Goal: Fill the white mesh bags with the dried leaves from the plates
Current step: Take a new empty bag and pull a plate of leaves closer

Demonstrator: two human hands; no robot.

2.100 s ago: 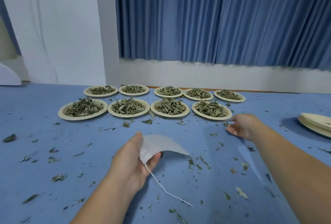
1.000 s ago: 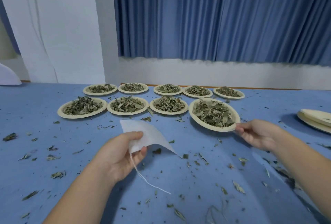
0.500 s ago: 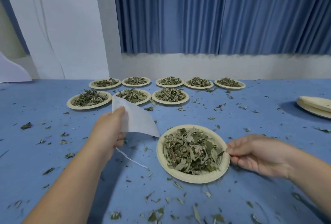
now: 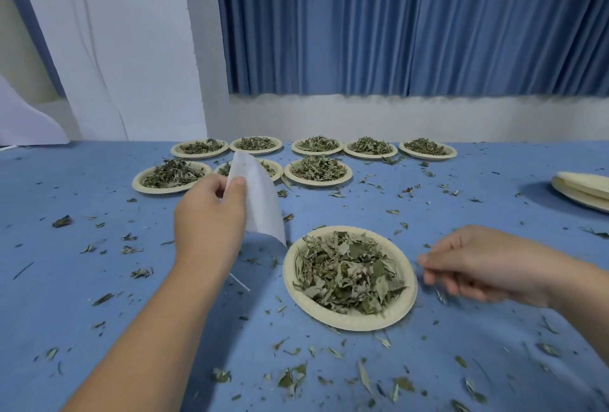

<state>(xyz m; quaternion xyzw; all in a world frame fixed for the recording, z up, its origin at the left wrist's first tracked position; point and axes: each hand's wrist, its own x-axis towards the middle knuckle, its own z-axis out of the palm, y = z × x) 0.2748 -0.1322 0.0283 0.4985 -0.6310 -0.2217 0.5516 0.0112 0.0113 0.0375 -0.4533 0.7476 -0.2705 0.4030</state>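
On the tabletop (image 4: 66, 279), the left hand (image 4: 211, 223) pinches a white mesh bag (image 4: 260, 207); the right hand (image 4: 487, 263) keeps its fingers (image 4: 438, 276) loose and empty, just beside the plate (image 4: 349, 324) of dried leaves (image 4: 346, 273).

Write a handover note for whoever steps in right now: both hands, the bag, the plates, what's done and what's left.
Left hand: pinches the white mesh bag, held up; no leaves seen in it.
Right hand: loose, holds nothing, just right of the near plate.
Done: the near plate, heaped with dried leaves, sits right in front of you.
Left: open the bag and fill it; eight more full plates wait at the back.
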